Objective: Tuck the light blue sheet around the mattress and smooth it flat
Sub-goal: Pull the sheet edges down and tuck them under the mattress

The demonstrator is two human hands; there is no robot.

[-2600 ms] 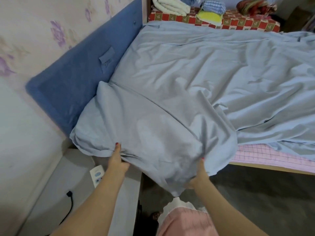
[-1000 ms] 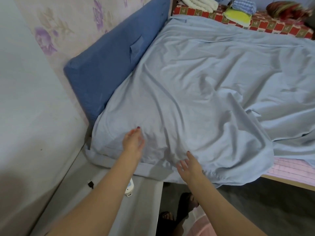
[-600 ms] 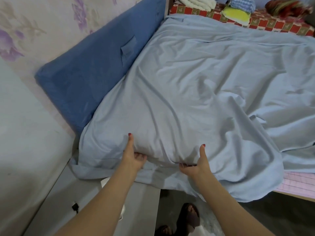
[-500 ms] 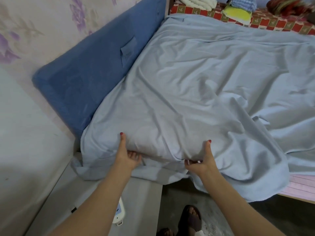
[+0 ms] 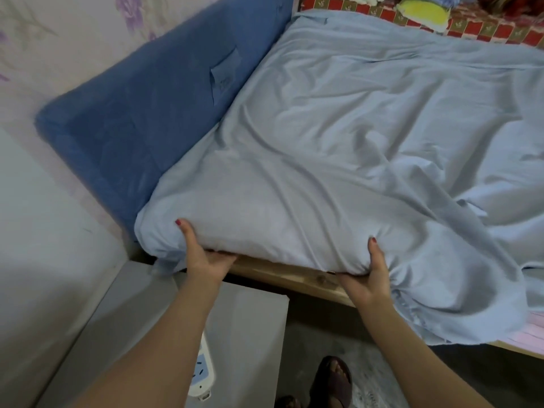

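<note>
The light blue sheet [image 5: 338,136] covers the mattress, wrinkled toward the right. At the near left corner the mattress edge is lifted off the wooden bed frame [image 5: 294,275]. My left hand [image 5: 203,257] grips that edge, thumb on top and fingers beneath. My right hand [image 5: 368,278] holds the same edge further right, thumb up and fingers under the sheet-wrapped mattress. A loose flap of the sheet [image 5: 459,304] hangs over the frame to the right of my right hand. The pink mattress cover [image 5: 530,338] shows at the far right edge.
A blue padded headboard [image 5: 153,113] leans along the floral wall on the left. A grey bedside cabinet [image 5: 250,334] with a white power strip [image 5: 203,375] stands below my left arm. Folded cloths [image 5: 421,10] lie on a red patterned blanket at the far end. My sandalled foot [image 5: 332,381] is on the floor.
Both hands have slid under the mattress edge and raised it, baring the wooden frame. The hanging sheet at the left corner has gone beneath the mattress. The camera has moved closer.
</note>
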